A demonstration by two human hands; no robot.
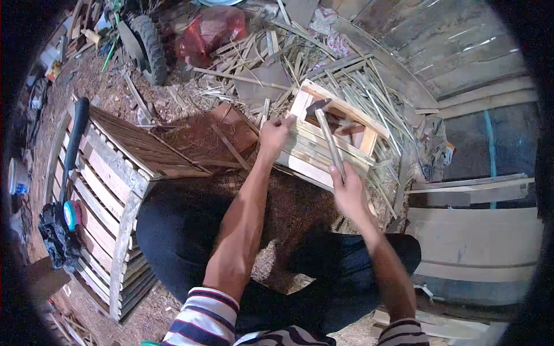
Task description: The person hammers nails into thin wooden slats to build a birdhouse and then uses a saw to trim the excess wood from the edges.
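Note:
A small slatted wooden crate (pixel 326 153) of pale wood sits tilted in front of me, its open framed side showing a dark inside. My right hand (pixel 351 193) is wrapped round the handle of a hammer (pixel 330 137), whose dark head is over the crate's upper frame. At the crate's left edge is my left hand (pixel 275 137), fingers pinched together against the end of the slats. Whatever is between those fingertips is too small to make out.
A larger slatted crate (pixel 101 173) stands at my left, with a long dark-handled tool (pixel 75 135), a tape roll (pixel 70 214) and a black plastic bag (pixel 56 233) on it. Scrap sticks (pixel 277 57) pile up ahead, near a tyre (pixel 149 49). Plank walls (pixel 461 46) close the right.

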